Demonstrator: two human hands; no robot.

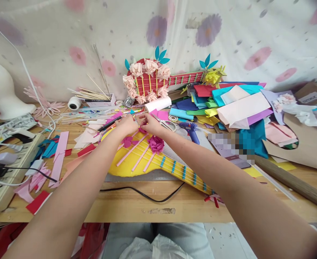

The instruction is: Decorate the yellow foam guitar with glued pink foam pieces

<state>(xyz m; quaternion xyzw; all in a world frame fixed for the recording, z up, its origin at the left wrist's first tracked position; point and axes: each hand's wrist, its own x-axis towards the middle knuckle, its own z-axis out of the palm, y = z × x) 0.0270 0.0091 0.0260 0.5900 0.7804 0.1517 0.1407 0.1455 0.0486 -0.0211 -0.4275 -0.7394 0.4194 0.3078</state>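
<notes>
Nearest: counter (115, 214) edge, black cord (153, 200) looped on it.

Then the yellow paper guitar (136, 154), lying on the counter in front of the person, neck angled to the right. Pink strips run across its body; a magenta rose (156, 144) sits near the strings, magenta petals (127, 141) left of it.

Left hand (127, 126) and right hand (150, 124) meet at the body's far edge, fingers bent inward and close together. At this angle I cannot tell how far open either set is, or whether a petal is gripped.

Step in hand, my reading: working flower pieces at that edge. Next move seems to call for a light, steady press, wrists clear of the strings.

Just beyond: scissors (166, 125), blue glue gun (189, 131), both within reach.

Farthest: red guitar (147, 84) ringed with pale flowers, against a flowered sheet (115, 36).
</notes>
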